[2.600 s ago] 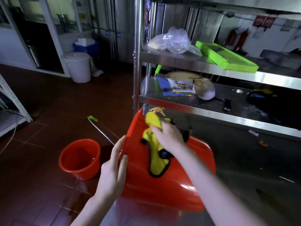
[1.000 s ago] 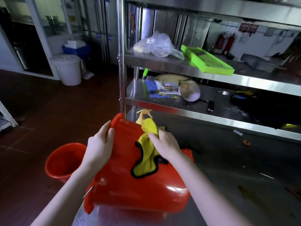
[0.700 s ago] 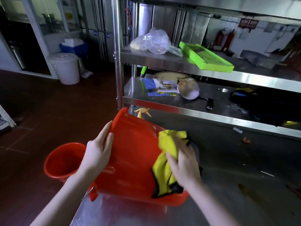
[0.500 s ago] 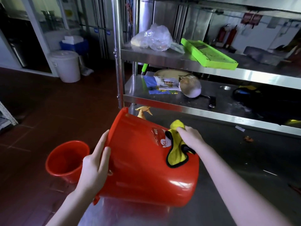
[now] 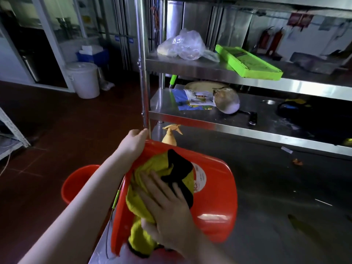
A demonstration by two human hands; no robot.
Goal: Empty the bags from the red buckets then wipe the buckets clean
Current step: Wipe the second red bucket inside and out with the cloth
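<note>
A red bucket (image 5: 213, 199) lies on its side on the steel table (image 5: 276, 216), its mouth turned left. My left hand (image 5: 133, 142) grips the top of its rim. My right hand (image 5: 167, 208) presses a yellow cloth with black edging (image 5: 150, 172) flat against the bucket's outer wall near the rim, fingers spread. A second red bucket (image 5: 76, 184) stands upright on the floor to the left, partly hidden behind my left forearm.
A yellow spray bottle (image 5: 170, 135) stands just behind the bucket. The steel rack above holds a clear plastic bag (image 5: 182, 45), a green tray (image 5: 247, 62), papers and a pan. A white lidded bin (image 5: 83, 79) stands on the dark red tiled floor at the far left.
My left hand moved from the bucket's side up to its far rim. My right hand slid the cloth from the bucket's far side toward me, near the rim. The bucket rolled slightly.
</note>
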